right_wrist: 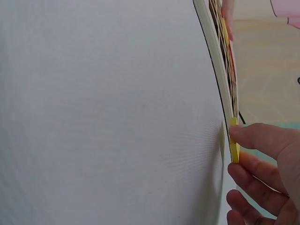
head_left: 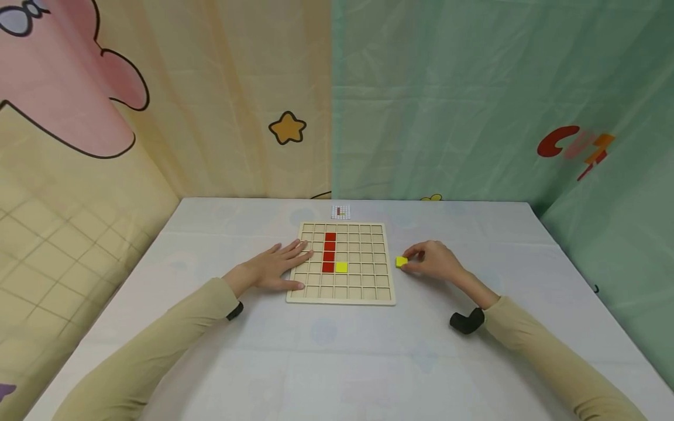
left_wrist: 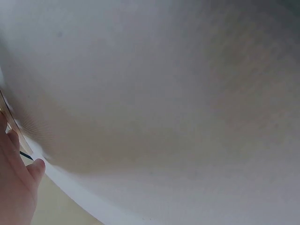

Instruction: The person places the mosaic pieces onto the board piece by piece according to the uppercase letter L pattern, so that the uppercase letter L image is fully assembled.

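A square wooden grid board lies flat on the table. In one of its columns stands a line of red tiles, with a yellow tile in the cell to the right of the lowest red. My left hand rests on the board's left edge, fingers spread. Just off the board's right edge, my right hand pinches a yellow tile between thumb and fingers. The right wrist view shows this pinched tile side-on. Only part of the left hand appears in the left wrist view.
A small printed card with a coloured grid pattern lies behind the board. White cloth covers the table. Patterned curtains hang behind it and at both sides. Black bands sit at the wrists.
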Tool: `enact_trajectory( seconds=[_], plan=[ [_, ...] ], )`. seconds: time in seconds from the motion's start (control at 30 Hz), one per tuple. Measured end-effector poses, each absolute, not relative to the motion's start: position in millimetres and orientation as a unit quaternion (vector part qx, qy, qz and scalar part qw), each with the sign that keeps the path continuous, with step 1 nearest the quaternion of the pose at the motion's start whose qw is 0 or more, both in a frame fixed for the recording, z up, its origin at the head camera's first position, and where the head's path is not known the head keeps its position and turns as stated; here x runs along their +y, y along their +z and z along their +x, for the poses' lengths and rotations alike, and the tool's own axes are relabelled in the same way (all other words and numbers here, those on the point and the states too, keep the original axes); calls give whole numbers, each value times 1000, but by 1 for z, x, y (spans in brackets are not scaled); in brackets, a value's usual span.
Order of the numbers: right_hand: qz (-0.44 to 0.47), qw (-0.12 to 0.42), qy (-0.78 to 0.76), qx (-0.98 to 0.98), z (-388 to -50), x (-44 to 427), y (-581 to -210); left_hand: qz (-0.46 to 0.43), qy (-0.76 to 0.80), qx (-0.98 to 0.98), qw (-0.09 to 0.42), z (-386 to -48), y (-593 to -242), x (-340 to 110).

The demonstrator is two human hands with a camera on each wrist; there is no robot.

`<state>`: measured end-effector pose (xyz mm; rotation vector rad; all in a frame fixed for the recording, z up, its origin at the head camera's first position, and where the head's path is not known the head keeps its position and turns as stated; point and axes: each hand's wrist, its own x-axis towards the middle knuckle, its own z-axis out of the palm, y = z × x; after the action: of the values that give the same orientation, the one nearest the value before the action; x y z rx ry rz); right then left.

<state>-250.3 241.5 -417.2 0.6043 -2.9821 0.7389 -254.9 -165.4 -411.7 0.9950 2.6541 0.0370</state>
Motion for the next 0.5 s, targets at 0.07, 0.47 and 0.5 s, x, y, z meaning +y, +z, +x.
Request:
enact_trajectory(
  seconds=[0.07, 0.47, 0.5],
  plan=[
    [187, 10, 242, -952, -250, 239, -417, 345, 13, 926, 154, -255, -412, -166],
    [178, 29, 263, -948, -249, 217, -409, 343, 14, 926, 155, -256, -414, -166],
    [179, 30, 264, -947, -249, 214, -409, 343, 15, 926, 155, -256, -414, -166]
  ],
)
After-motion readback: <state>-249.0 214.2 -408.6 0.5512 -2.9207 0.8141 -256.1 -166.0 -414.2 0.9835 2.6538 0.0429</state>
